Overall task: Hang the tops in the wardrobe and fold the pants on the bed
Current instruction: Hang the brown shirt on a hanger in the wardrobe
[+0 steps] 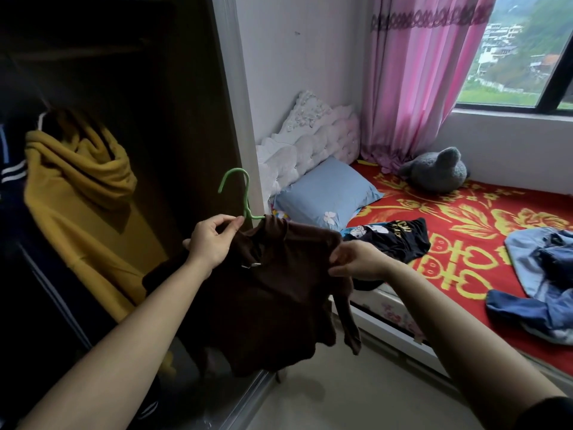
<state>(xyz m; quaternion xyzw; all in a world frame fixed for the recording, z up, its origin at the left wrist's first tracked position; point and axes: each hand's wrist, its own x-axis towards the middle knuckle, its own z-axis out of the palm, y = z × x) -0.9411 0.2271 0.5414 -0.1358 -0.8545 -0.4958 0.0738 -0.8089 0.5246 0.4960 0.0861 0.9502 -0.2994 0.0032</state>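
Brown top [279, 290]: in mid-air between wardrobe [192, 97] and bed [483, 212], draped on green hanger [237, 193]; collar sits at the hook's base, body and one sleeve hang loose.
Left hand [209, 240]: thumb and fingers pinch at the hanger's neck, just by the collar.
Right hand [356, 262]: fingers curled, gripping the top's right shoulder fabric.
Handling, top: looks light, soft, limp knit, no shape of its own; prob. slides off a smooth hanger if tilted.
Handling, hanger: thin, stiff, light. Hook is free, so it's the part to carry by.
Where to hold: hanger neck w/ left hand; right hand at the shoulder seam to seat it on the hanger's arm, which is hidden under the fabric.
Rail: too dark to see; yellow garment [80, 187] hangs inside.
Still on bed: black top [400, 237], jeans [545, 274], both crumpled.
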